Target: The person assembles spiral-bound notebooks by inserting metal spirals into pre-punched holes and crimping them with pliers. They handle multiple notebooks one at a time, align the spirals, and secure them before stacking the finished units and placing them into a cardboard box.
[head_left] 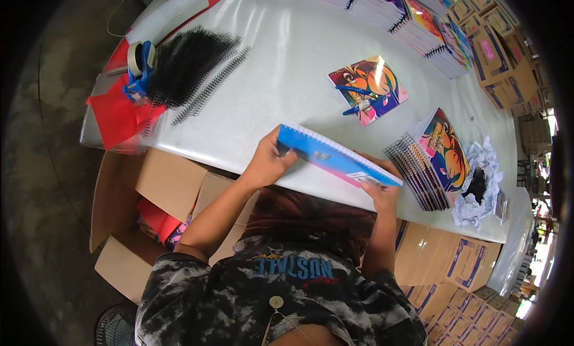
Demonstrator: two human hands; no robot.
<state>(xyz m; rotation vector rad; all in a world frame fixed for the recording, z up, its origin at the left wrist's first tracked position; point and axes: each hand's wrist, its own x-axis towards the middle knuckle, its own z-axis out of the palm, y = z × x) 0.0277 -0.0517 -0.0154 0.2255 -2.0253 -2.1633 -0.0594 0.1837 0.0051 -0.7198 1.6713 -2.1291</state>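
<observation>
Overhead, a glossy white table point(299, 53) stands among cardboard boxes point(173, 181). Left hand point(267, 163) and right hand point(382, 193) pinch a blue spiral notebook point(335, 156) by its ends, fingers curled around them. Black wire coils point(188, 62) lie beside.

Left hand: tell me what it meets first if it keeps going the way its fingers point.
The left hand already grips the blue spiral notebook; beyond it, probably the colourful notebook with blue pens, though depth is unclear.

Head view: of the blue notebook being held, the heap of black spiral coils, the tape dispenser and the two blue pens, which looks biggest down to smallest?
1. Blue notebook, though it is nearest the camera, so this is unsure.
2. Heap of black spiral coils, close to it.
3. Tape dispenser.
4. Blue pens.
</observation>
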